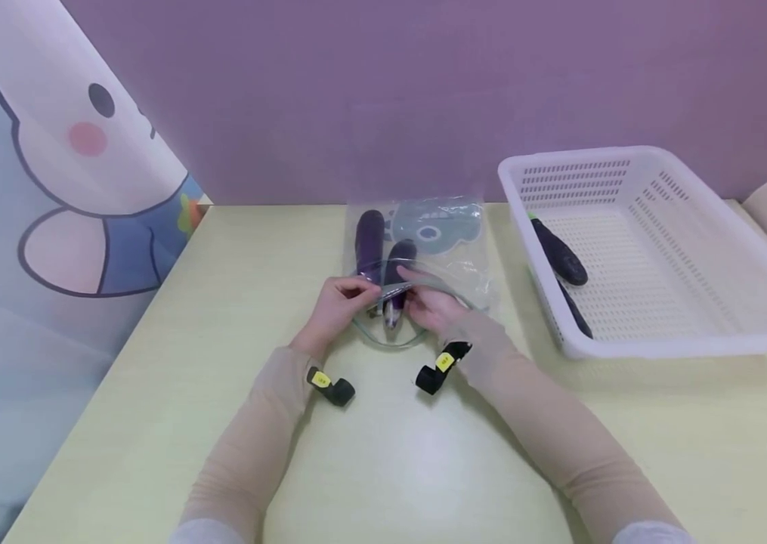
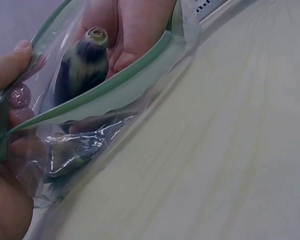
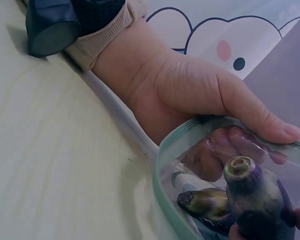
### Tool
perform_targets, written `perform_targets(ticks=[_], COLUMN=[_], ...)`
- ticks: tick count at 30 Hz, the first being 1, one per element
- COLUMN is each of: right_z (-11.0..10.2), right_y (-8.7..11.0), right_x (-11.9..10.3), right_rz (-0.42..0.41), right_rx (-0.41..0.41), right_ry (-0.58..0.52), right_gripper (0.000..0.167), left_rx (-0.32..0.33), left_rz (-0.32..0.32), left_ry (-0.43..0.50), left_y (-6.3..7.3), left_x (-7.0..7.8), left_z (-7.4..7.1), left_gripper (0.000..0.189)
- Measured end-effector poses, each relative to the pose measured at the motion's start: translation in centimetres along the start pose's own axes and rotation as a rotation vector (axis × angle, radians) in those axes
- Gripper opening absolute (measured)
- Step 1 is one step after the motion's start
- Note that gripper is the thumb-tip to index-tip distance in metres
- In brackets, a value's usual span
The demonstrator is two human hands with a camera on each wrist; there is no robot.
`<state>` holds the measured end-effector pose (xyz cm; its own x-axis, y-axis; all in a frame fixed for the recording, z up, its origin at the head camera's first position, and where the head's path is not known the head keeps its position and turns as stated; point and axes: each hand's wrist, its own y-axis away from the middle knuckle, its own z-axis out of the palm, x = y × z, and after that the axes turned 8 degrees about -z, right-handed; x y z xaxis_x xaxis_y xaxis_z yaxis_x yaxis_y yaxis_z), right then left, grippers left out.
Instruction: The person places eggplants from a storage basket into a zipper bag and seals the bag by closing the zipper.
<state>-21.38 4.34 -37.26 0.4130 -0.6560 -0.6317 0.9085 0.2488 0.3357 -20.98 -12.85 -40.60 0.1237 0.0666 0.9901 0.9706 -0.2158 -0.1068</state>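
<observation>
A clear zip bag [image 1: 465,264] with a green rim lies near the table's back edge. Two purple eggplants are in it: one eggplant [image 1: 369,238] on the left, another eggplant [image 1: 400,253] to its right. My left hand [image 1: 342,306] pinches the bag's rim, its fingers showing through the plastic in the right wrist view. Inside the bag's mouth, my right hand [image 1: 434,306] holds the right eggplant near its stem end. That stem end [image 2: 97,36] points up out of the opening in the left wrist view. Part of the right hand's grip is hidden.
To the right stands a white slotted plastic basket [image 1: 682,346]. Along its left side lie a dark, elongated object [image 1: 562,253] with a bit of green at one end and a second dark object [image 1: 575,310]. A purple wall [image 1: 288,98] rises behind the table.
</observation>
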Motion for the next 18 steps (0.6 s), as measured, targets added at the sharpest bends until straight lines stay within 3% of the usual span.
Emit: perform_targets(ticks=[8,15,18], right_z=[0.4,0.7,0.8], right_y=[-0.7,-1.5,-2.0], right_x=[-0.3,-0.1,0.2], right_rz=[-0.003,-0.047,-0.087], right_rx=[0.029,0.017,0.007], right_ry=[0.041,0.075,0.095], right_gripper=[0.008,0.005,0.024], left_rx=[0.015,0.029,0.038], left_rz=[-0.005,-0.006,0.002], left_ry=[-0.021,0.008,0.005], left_y=[0.1,0.3,0.3], left_x=[0.1,0.4,0.4], left_z=[0.2,0.1,0.3], left_gripper=[0.006,0.033,0.017])
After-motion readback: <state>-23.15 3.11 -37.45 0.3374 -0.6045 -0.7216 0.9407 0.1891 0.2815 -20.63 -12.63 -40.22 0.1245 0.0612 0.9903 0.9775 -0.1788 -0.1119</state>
